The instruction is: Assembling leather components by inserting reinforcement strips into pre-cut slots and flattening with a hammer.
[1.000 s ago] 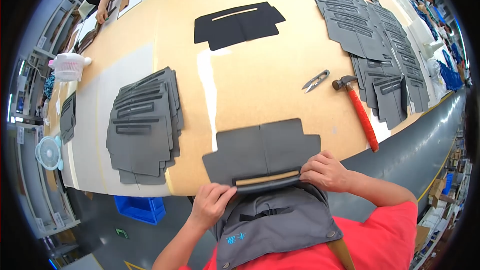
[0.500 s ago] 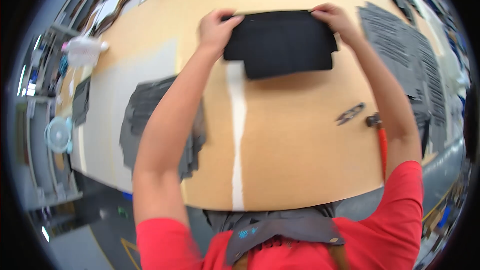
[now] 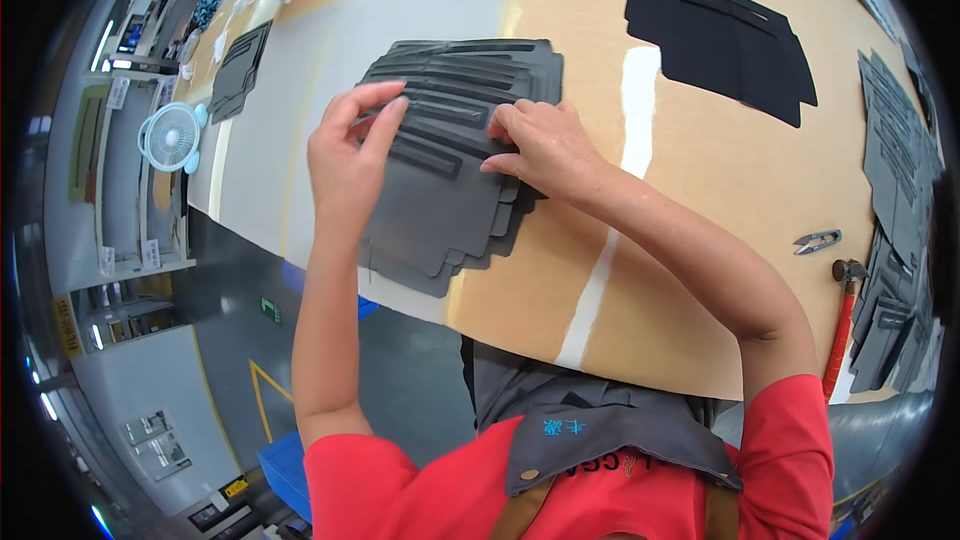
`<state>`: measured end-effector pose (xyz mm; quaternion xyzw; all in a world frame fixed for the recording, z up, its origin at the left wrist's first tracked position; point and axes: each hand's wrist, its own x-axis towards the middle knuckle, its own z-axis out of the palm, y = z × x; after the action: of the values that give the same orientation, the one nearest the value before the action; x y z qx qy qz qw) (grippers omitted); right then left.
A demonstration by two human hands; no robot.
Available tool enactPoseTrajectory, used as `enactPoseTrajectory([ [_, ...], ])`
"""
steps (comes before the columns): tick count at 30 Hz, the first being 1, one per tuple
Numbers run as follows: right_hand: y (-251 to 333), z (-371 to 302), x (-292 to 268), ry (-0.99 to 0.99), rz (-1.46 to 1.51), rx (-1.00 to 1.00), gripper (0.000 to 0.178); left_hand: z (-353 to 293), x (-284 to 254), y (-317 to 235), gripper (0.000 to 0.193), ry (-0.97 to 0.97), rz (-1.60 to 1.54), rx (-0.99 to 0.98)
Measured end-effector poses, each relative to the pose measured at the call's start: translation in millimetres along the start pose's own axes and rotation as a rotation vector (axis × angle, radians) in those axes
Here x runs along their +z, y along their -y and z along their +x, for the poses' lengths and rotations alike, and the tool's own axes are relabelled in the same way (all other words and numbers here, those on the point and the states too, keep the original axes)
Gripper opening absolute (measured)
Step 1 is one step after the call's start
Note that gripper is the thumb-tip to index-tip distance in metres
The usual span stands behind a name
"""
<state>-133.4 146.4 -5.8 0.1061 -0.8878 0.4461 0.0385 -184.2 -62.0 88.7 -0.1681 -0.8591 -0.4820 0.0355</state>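
Between our left hand [image 3: 345, 155] and right hand [image 3: 553, 148], thumbs parted from fingers, lies the stack [image 3: 430, 215], its long slots [image 3: 425, 154] running hand to hand.

You are in a workshop; your broad table [image 3: 740, 170] shows it, bearing a stack of grey cut sheets [image 3: 450, 208], a red-handled hammer [image 3: 842, 327] and snips [image 3: 823, 242]; left of the table stand shelves [image 3: 120, 205]; you wear an apron [image 3: 625, 448].

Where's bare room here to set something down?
Bare tabletop: between black panel, snips and white strip; nearer, between strip and right forearm. Crowded: the grey stack, with left hand and right hand partly over it, and the right side, with hammer and grey panels.
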Motion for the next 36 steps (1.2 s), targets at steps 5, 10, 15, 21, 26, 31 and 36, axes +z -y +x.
enactPoseTrajectory([
  [5,5.6,5.0,12.6,0.026,-0.287,-0.020,0.026,-42.5,-53.5,12.0,0.017,-0.093,-0.016,0.013],
  [10,21.2,-1.7,28.1,-0.077,-0.192,-0.197,0.020,-56.7,-64.3,2.3,0.016,-0.145,-0.055,-0.049],
  [15,74.9,-51.0,-27.1,-0.218,0.116,-0.158,0.021,-74.2,-55.5,-24.0,0.016,-0.202,0.017,0.073],
  [21,-10.0,-190.8,-157.3,-0.069,0.410,0.581,0.024,-106.5,36.1,-51.0,0.024,0.175,0.192,0.438],
  [26,-33.0,-256.8,-174.2,-0.033,0.325,0.779,0.031,-138.9,129.1,-10.0,0.041,0.311,0.346,0.635],
  [31,-18.6,-203.5,-144.9,0.009,0.080,0.598,0.035,-164.4,144.3,-23.2,0.051,0.481,0.284,0.639],
  [36,-17.3,-175.3,-114.4,0.029,0.138,0.557,0.022,-151.3,154.7,-26.5,0.056,0.461,0.384,0.569],
])
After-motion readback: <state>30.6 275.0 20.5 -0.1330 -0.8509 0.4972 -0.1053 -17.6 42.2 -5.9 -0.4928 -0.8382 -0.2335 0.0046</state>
